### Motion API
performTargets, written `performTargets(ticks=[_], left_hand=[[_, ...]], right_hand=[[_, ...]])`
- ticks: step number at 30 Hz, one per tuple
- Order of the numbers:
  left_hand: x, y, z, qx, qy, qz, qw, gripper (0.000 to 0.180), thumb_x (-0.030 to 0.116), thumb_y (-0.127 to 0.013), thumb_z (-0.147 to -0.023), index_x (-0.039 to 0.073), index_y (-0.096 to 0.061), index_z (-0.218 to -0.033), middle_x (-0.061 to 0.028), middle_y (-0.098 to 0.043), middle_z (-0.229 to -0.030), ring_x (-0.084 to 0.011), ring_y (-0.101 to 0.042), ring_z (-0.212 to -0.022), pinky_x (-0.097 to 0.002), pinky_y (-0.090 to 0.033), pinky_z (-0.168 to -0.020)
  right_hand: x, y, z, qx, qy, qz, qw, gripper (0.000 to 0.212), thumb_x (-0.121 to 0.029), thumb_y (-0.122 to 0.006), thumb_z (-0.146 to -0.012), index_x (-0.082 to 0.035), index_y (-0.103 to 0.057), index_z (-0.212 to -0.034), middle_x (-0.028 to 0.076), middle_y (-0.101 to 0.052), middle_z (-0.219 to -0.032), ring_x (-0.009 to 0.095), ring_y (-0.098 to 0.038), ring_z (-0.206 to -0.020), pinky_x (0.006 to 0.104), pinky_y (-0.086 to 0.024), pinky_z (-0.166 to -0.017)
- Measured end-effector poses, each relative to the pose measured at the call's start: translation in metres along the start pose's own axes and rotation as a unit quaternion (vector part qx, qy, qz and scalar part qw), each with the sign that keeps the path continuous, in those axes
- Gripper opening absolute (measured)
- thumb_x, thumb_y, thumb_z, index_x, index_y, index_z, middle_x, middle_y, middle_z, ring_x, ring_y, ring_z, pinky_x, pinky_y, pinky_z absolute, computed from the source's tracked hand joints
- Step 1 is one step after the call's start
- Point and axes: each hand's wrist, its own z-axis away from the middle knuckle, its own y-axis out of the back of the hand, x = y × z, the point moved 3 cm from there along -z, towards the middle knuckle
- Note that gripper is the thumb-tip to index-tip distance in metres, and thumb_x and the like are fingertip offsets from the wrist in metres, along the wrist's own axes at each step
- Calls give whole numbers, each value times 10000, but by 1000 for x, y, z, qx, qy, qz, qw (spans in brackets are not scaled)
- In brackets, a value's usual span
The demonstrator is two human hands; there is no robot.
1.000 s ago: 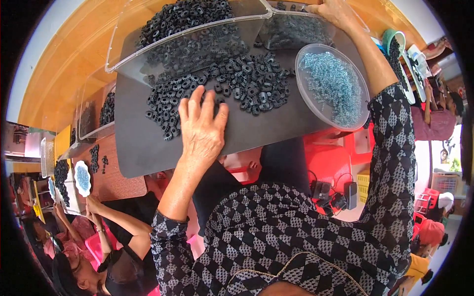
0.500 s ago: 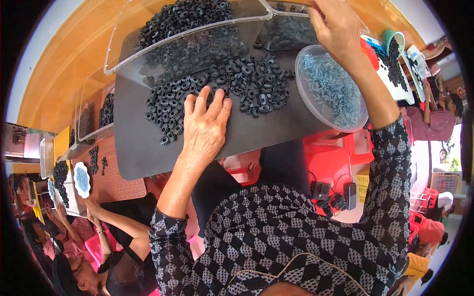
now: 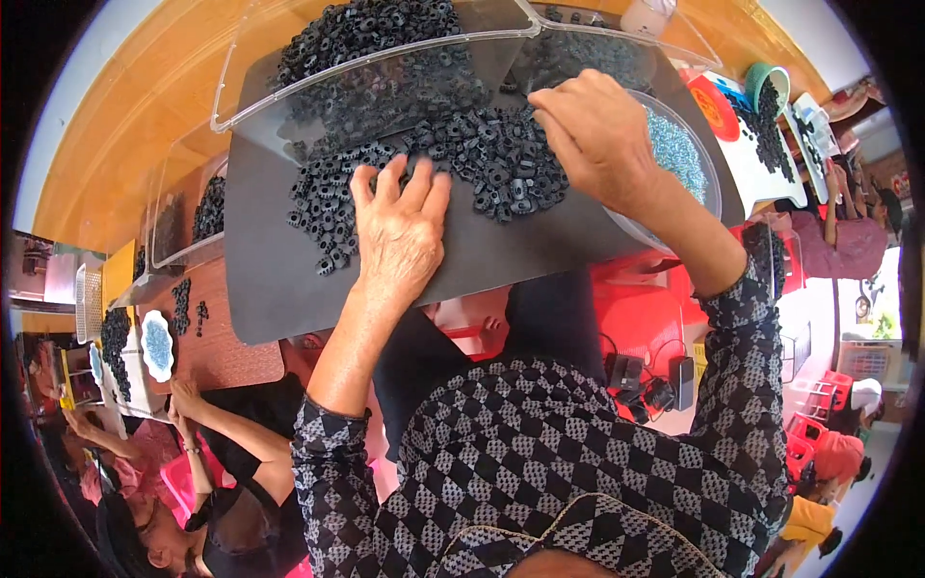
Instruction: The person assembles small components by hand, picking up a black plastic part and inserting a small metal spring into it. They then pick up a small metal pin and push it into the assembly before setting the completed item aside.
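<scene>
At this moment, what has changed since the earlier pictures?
The right hand has come back and leftward from around the right clear bin, to the edge of the black parts, hiding part of the round bowl; whether it grips anything is unclear. The left hand stays at the parts; bowl and bin look unmoved.

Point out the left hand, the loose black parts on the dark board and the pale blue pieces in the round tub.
Left hand (image 3: 400, 233): head view, back of hand.
Loose black parts (image 3: 506, 166): head view, heap's right portion.
Pale blue pieces (image 3: 678, 152): head view, middle of visible patch.
</scene>
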Motion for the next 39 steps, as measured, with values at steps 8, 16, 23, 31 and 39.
performTargets(ticks=[8, 16, 23, 31, 39], left_hand=[[-3, -8, -3, -22, -1, -68, 997, 322, 135, -677, -694, 6, -627, -985, -121, -576, -1169, -329, -460, -1145, -545, -308, -940], [-2, 10, 1, 86, 62, -3, 994, 291, 106, -711, -644, 59, -655, -925, -79, -628, -1035, -255, -540, -1010, -458, -364, -877], [27, -1, -2, 94, 52, 103, 989, 278, 98, -696, -617, 69, -652, -889, -43, -557, -758, -239, -513, -785, -414, -373, -773], [24, -4, 6, 42, 43, 66, 996, 253, 95, -707, -634, 92, -678, -885, -46, -576, -832, -245, -529, -844, -415, -390, -795], [22, -2, 4, 52, 49, 31, 997, 248, 112, -722, -613, 72, -641, -845, -46, -560, -773, -250, -517, -804, -413, -386, -788]], right_hand=[[-15, -8, 4, -2, -5, -40, 999, 180, -46, -648, -676, -41, -590, -847, 83, -527, -735, 273, -519, -735, 370, -422, -656], [-26, -17, 20, -71, -46, -66, 994, 176, -57, -658, -669, -65, -608, -838, 77, -520, -740, 270, -517, -744, 374, -416, -656], [-32, -25, 34, -94, -83, -105, 987, 136, -67, -671, -702, -64, -621, -828, 82, -525, -737, 276, -521, -751, 383, -421, -662], [-34, -13, 37, -81, -103, -118, 984, 135, -9, -673, -726, -25, -636, -855, 89, -570, -742, 272, -539, -691, 366, -431, -593], [-38, -13, 38, -70, -99, -128, 984, 153, 5, -675, -716, -18, -635, -862, 90, -568, -737, 270, -536, -679, 365, -428, -592]])
